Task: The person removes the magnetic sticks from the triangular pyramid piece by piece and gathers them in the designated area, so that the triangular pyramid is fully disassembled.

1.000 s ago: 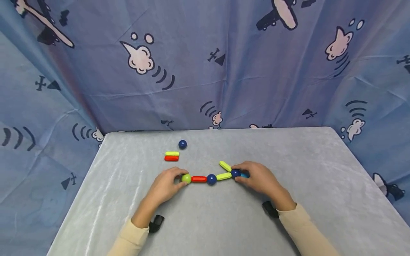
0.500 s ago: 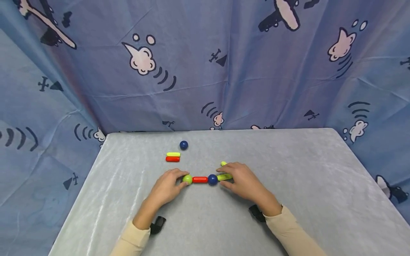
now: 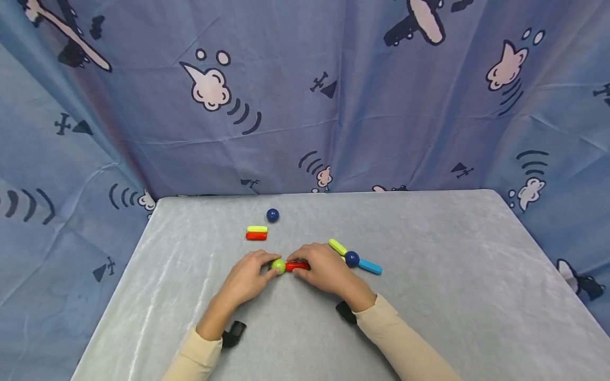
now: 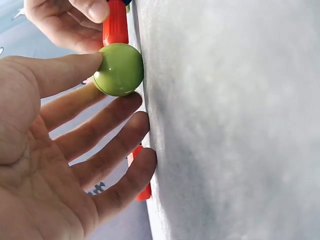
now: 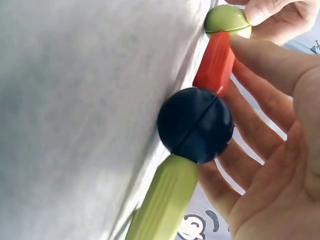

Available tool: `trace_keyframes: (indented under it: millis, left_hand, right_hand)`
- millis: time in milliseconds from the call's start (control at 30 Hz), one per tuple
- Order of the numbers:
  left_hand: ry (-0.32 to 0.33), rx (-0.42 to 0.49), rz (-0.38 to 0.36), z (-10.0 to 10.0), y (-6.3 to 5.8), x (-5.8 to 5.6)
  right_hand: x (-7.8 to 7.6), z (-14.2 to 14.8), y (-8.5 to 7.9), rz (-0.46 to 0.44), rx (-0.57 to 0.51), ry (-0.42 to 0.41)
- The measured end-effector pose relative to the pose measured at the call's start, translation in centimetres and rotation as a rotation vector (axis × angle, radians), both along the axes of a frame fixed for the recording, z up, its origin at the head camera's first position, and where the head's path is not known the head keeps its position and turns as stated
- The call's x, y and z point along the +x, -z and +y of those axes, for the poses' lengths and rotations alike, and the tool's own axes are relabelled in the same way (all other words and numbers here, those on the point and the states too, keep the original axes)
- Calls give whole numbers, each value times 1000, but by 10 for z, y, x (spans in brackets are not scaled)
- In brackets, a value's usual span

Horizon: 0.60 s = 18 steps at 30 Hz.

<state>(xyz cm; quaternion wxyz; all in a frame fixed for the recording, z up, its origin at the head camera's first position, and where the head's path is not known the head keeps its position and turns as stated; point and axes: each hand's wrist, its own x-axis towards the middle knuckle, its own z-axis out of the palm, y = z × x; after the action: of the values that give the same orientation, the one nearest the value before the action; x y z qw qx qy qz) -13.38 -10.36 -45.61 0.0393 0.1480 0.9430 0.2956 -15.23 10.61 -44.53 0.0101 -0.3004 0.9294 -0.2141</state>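
Observation:
Thumb and index finger of my left hand (image 3: 247, 276) pinch a green ball (image 4: 119, 70) at the left end of a chain of magnetic building pieces. A red rod (image 5: 215, 64) joins that ball to a navy ball (image 5: 195, 125). My right hand (image 3: 326, 269) pinches the red rod close to the green ball, and it hides the nearer navy ball from the head view. From there a yellow-green rod (image 5: 165, 200) leads to a second navy ball (image 3: 351, 259). Another yellow-green rod (image 3: 337, 246) and a light-blue rod (image 3: 370, 266) stick out from this second ball.
Behind the left hand, a loose yellow-green rod (image 3: 257, 229) and a loose red rod (image 3: 256, 236) lie side by side. A single navy ball (image 3: 272, 215) sits farther back. The grey cloth-covered table (image 3: 452, 238) ends at a patterned blue curtain (image 3: 286, 106).
My right hand has moved left along the chain, from the second navy ball past the yellow-green rod to the red rod. The left hand has stayed on the green ball.

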Motion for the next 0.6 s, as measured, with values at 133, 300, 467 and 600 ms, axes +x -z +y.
trace_keyframes:
  millis: [133,300,467,600]
  left_hand:
    - [-5,62,-2,-1,1,-1]
    - [1,63,17,-2,2,-1]
    - [-18,45,8,0,1,-2]
    - [-19,42,0,1,0,-3]
  right_hand:
    - [-1,-3,2,7,0,18]
    - [-1,-4,3,4,0,39]
    - [-2,-5,3,-10,-9,60]
    - [-2,-6,4,-1,33,49]
